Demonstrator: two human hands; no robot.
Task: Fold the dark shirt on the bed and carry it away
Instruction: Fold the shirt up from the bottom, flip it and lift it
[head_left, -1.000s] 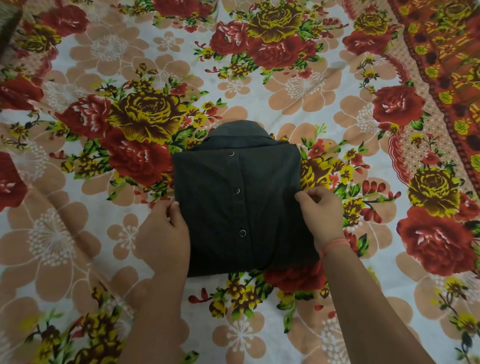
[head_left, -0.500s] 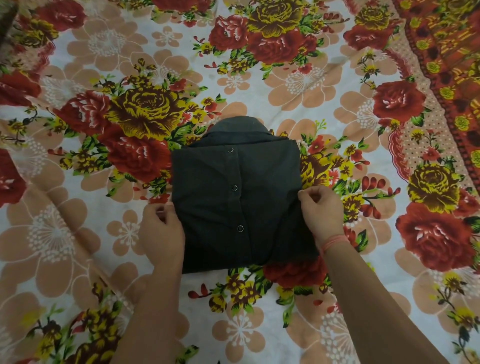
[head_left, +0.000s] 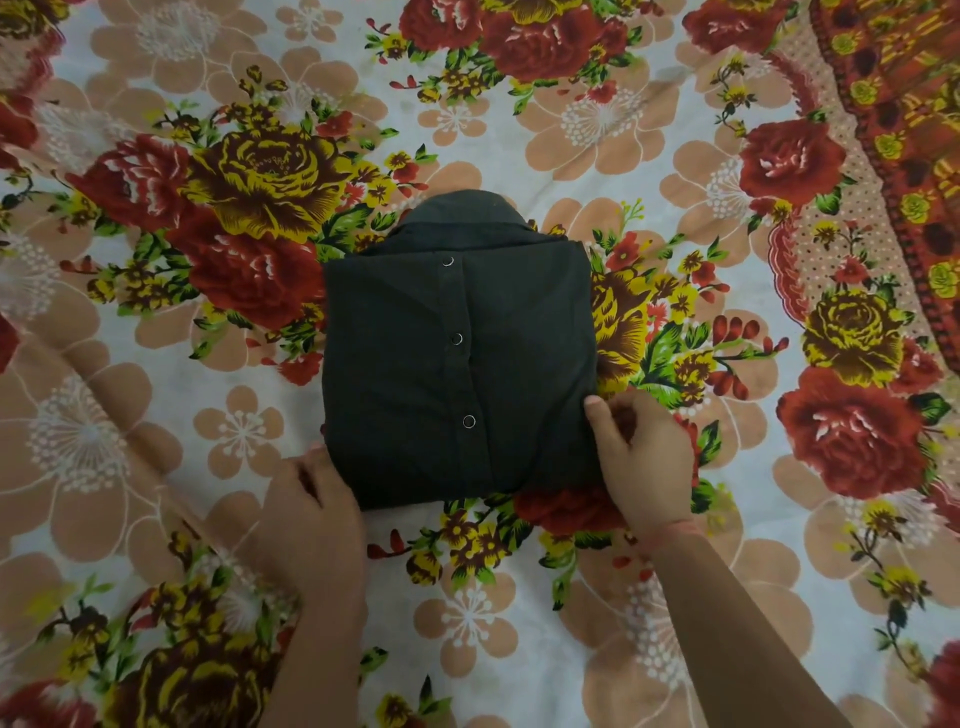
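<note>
Lying flat on the floral bedsheet (head_left: 467, 623) of the bed, the dark shirt (head_left: 395, 364) is already folded into a compact, nearly square packet. Its collar (head_left: 462, 213) sits at the shirt's far edge. A row of three snaps (head_left: 456, 339) runs from the collar toward the shirt's near edge, and we take that line as its long axis.

The right hand (head_left: 641, 457) is at the shirt's right edge, close to the near right corner. Its thumb lies on top of the cloth and its fingers are curled at the edge, so we read it as pinching the fold. A red thread (head_left: 675, 532) circles the wrist, just off the shirt's near right corner.

The left hand (head_left: 311, 514) covers the shirt's near left corner. Its fingertips are hidden at or under the cloth, so we cannot tell whether it grips or only touches.

From both hands the shirt lies forward and inward, between them, and neither hand is clearly nearer. We judge the folding essentially done and the lift still to come. That lift will turn on both hands getting under the shirt's near corners evenly. The collar end is unsupported and could sag or let the layers slip open.
</note>
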